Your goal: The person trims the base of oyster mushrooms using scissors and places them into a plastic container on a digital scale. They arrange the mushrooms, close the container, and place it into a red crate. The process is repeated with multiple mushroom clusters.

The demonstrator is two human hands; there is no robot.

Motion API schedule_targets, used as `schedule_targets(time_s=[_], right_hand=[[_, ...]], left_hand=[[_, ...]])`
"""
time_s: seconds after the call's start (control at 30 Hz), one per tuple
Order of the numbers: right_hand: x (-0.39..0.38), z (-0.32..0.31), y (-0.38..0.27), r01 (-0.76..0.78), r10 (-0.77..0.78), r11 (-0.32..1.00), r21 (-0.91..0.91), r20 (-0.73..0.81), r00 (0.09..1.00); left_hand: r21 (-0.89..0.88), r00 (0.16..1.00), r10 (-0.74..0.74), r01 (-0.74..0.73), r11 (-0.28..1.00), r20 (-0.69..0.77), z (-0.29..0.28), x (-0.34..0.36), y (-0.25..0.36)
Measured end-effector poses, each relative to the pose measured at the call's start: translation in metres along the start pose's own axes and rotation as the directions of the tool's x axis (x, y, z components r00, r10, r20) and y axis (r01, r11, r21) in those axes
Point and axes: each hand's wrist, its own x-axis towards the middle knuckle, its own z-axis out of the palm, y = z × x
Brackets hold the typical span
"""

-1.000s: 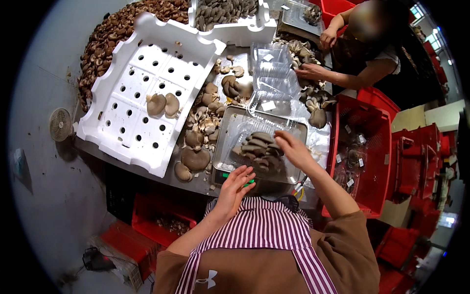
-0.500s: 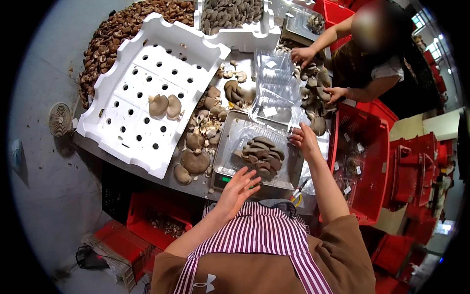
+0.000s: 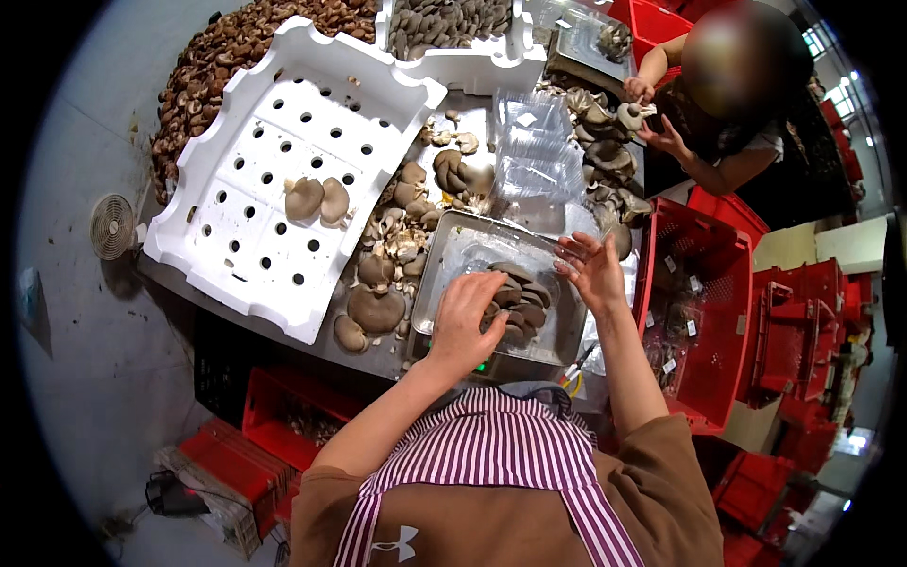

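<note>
left hand at mushrooms, metal tray

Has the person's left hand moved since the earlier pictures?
Yes: forward, away from the body. The left hand was by the near edge of the metal tray; now it reaches over it, beside the mushrooms.

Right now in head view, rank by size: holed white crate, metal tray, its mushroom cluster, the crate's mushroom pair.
Holed white crate
Metal tray
Mushroom cluster, mushroom pair: too alike to rank; cluster partly hidden
</note>
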Motion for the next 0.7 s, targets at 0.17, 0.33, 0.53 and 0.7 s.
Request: schedule_targets(time_s=[0.17,0.33,0.53,0.7], right_hand=[[-0.01,0.016,-0.001,0.039,-0.034,0.981,-0.19,0.029,0.999],[-0.023,0.016,0.01,0.155,-0.142,0.899,-0.409,0.062,0.988],[-0.037,0.033,0.018,0.356,-0.248,0.637,-0.684,0.256,0.934],[-0.036,0.043,0.017,0.418,-0.251,0.522,-0.743,0.335,0.908]], left_hand=[[0.005,0.998,-0.028,0.028,1.0,0.054,0.006,-0.006,-0.006],[-0.049,1.0,0.005,-0.005,0.999,0.011,0.005,-0.019,-0.014],[0.011,0.998,0.059,-0.059,0.998,0.029,0.003,-0.047,-0.017],[-0.019,0.997,0.068,-0.068,0.997,-0.035,0.004,-0.061,-0.022]])
